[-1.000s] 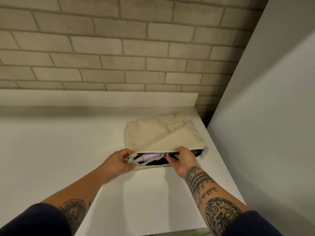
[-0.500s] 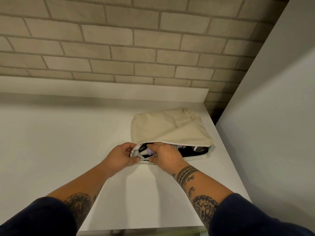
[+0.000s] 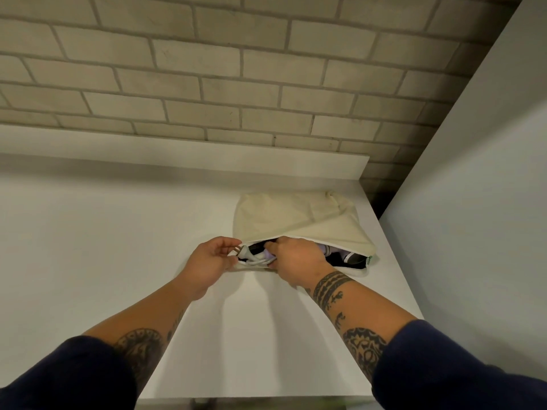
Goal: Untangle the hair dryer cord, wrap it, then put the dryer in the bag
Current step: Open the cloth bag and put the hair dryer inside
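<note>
The white counter [image 3: 118, 247] stands against a brick wall [image 3: 207, 69]. Just beyond both hands lies the cream bag [image 3: 302, 220]. The left hand [image 3: 207, 261] pinches the grey plug [image 3: 244, 252] at its mouth. The right hand [image 3: 299, 260] reaches inside with its fingertips hidden, so I cannot tell its grip. The lilac hair dryer [image 3: 333, 249] shows only partly inside, right of that hand.

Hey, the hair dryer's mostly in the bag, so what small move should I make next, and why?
Probably push the plug and its grey cord deeper into the bag. The plug sits at the left end of the mouth, prongs poking out beside your left hand, which holds that corner. Your right hand reaches inside next to the lilac dryer, so it seems best placed to tuck them in.
</note>
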Tool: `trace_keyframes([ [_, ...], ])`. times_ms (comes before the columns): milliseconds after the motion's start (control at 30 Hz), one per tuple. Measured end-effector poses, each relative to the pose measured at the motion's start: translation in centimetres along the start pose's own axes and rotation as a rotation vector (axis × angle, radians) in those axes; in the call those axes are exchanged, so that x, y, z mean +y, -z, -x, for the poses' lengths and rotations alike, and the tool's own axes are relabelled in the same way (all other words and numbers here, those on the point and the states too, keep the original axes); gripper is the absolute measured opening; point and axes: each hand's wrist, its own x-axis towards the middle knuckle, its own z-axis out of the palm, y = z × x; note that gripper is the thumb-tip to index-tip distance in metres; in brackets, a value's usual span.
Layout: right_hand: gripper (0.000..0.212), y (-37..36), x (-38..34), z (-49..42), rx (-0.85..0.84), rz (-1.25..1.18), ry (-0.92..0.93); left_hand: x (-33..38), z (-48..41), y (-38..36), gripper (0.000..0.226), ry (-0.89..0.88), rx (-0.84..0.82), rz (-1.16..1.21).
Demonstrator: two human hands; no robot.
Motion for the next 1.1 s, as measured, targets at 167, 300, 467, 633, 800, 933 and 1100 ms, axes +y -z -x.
trace_keyframes([
  [167,0.030,0.2,0.1,0.0,-0.045,0.011,-0.016,0.1,-0.4,0.0,0.023,0.048,0.009,0.172],
  [300,0.033,0.4,-0.1,-0.2,-0.103,0.014,-0.066,0.1,-0.4,-0.4,0.022,0.083,0.030,0.262],
  [467,0.027,0.4,-0.8,-0.9,-0.109,0.092,-0.167,0.7,0.1,-0.9,0.026,-0.034,0.065,0.133],
  [633,0.030,0.3,-0.1,-1.0,-0.162,0.020,-0.133,0.3,-0.1,-1.1,0.016,-0.198,0.088,-0.325],
  [800,0.036,0.2,0.6,-0.5,-0.143,-0.136,-0.120,0.1,-1.0,-1.5,0.010,-0.193,0.174,-0.518],
  [933,0.033,0.1,0.8,-0.2,-0.122,-0.253,-0.154,0.3,-1.0,-2.1,0.005,-0.298,0.168,-0.714],
  [1100,0.032,-0.9,0.3,-0.1,-0.017,-0.156,-0.187,0.2,-0.1,-1.3,0.006,-0.466,0.087,-0.819],
])
